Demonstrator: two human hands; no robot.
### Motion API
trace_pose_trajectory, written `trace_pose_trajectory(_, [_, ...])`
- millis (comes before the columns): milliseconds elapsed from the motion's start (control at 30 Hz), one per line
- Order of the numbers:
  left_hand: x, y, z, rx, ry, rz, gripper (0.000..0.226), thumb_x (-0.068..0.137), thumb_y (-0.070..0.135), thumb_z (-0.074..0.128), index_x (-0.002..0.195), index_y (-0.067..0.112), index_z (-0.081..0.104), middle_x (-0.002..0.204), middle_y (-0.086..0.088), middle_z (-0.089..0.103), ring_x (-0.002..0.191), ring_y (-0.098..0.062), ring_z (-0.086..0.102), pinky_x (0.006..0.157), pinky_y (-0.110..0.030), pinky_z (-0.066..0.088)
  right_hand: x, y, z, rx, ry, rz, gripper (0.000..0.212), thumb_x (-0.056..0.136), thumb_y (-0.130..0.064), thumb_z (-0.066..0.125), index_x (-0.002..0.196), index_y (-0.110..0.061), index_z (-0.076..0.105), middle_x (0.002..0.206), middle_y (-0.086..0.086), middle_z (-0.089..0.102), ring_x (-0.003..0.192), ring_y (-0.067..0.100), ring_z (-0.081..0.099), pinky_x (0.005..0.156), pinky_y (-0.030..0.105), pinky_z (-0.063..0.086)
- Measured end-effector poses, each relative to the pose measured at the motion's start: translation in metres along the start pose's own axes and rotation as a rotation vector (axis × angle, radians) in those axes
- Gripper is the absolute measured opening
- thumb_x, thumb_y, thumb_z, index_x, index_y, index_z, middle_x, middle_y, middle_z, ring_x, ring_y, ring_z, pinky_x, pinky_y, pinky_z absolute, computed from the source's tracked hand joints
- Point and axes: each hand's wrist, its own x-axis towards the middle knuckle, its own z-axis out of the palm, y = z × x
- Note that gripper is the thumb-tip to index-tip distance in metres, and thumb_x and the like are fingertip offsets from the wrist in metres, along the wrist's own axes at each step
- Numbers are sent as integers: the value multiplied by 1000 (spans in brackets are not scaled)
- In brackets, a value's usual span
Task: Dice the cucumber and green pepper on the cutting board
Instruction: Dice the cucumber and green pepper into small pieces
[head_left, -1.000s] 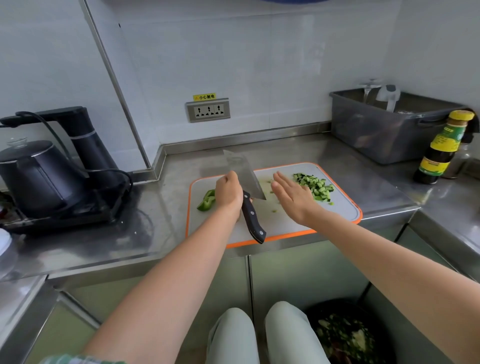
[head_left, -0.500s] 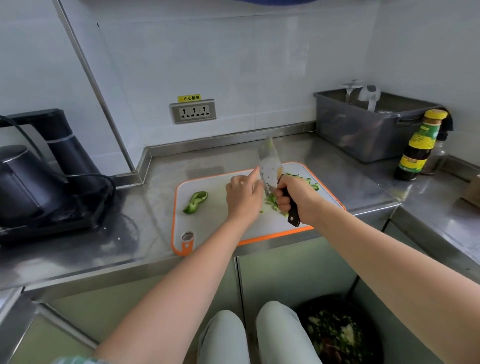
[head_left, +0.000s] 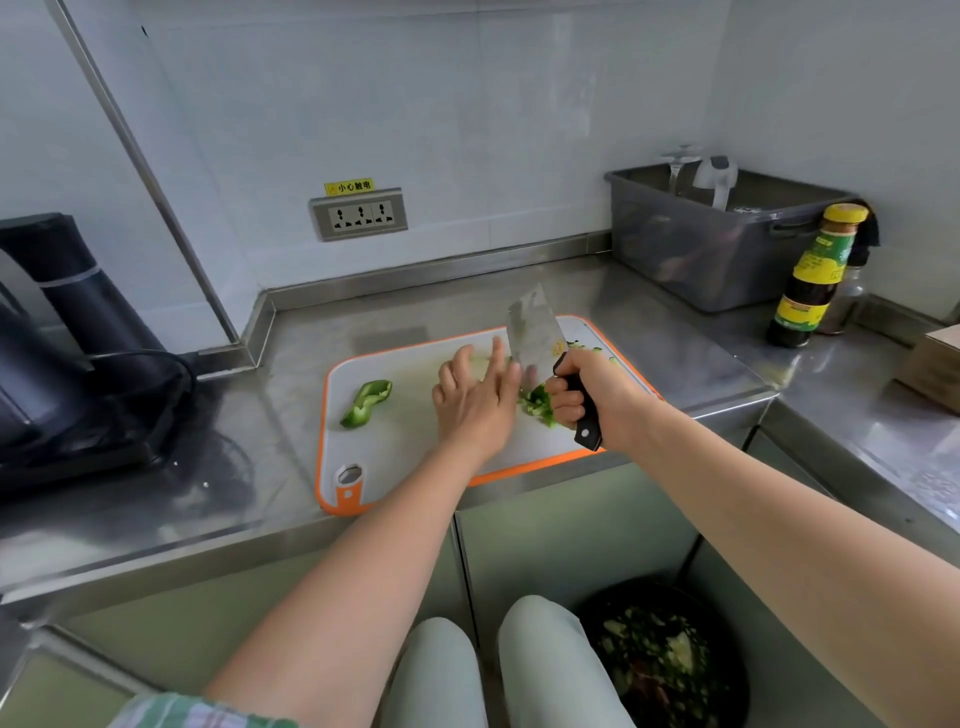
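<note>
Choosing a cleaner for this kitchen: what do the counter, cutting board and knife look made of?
Grey counter: brushed stainless steel, judging by its dull reflections. White, orange-rimmed cutting board: likely matte plastic, with a moulded hanging hole. Broad cleaver: shiny steel blade; black riveted handle, plastic or wood.

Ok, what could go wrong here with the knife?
The left hand touches the flat of the steel, black-handled cleaver that the right hand grips; a slip could cut it. The white, orange-rimmed cutting board sits near the front edge of the steel counter, so diced green pepper bits might spill off.
</note>
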Motion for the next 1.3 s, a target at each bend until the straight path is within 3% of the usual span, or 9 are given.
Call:
trace_pose_trajectory(100, [3,2,-1,43,-71,36,52,100,51,13,149,36,23,153,-4,18,137,-25,13,109,-40,15,-3,2,1,-25,-14,12,24,90,-6,33,68,-17,31,56,1,35,34,8,25,29,16,22])
trace_pose_trajectory(200, [8,-4,-5,77,-80,-87,58,100,52,12,146,23,33,150,-8,22,135,-27,16,107,-41,18,-3,0,0,-35,1,0,21,91,-9,35,72,-18,30,57,1,36,34,9,25,29,17,22])
trace_pose_trajectory(433, [8,-35,-20,115,247,-116,36,97,23,35,109,9,66,124,-13,56,113,-33,40,95,-36,30,-17,5,12,-384,22,-41,19,99,-21,45,82,-13,44,58,7,50,33,14,40,34,17,32])
trace_pose_trajectory(600, [-4,-52,-25,121,300,-196,34,92,17,41,114,9,65,121,-16,58,112,-35,41,95,-37,30,-22,26,36,-613,-53,30,24,99,-25,45,78,-13,48,61,5,53,36,12,42,38,18,32])
trace_pose_trajectory(700, [-10,-58,-26,124,286,-214,36,91,19,45,122,13,62,124,-15,56,116,-34,39,97,-39,30,-16,30,29,-692,26,14,22,99,-23,43,81,-11,47,63,6,50,39,13,40,36,16,30])
trace_pose_trajectory(833, [-14,-65,-29,108,282,-217,36,89,20,48,123,17,61,126,-12,54,119,-33,37,94,-39,33,-3,22,13,-648,195,-117,10,100,-15,38,96,-8,43,64,9,46,43,17,39,35,13,30])
trace_pose_trajectory(1033, [-16,-77,-36,126,338,-286,35,87,19,52,121,22,62,126,-7,53,119,-33,36,94,-39,29,-4,35,38,-711,-20,-83,21,99,-25,49,83,-12,47,61,7,47,35,14,39,34,15,30])
trace_pose_trajectory(1200, [-14,-88,-40,149,385,-316,29,84,21,57,111,27,66,124,-3,50,114,-32,35,88,-39,26,9,29,33,-625,162,-101,10,101,-16,39,97,-8,44,64,9,45,44,18,39,34,13,31])
trace_pose_trajectory(1300, [-13,-93,-40,152,320,-384,32,86,23,56,118,24,59,131,-9,45,118,-34,36,92,-40,28,10,26,32,-623,126,-101,11,101,-17,41,92,-10,43,64,8,46,41,16,40,36,14,31])
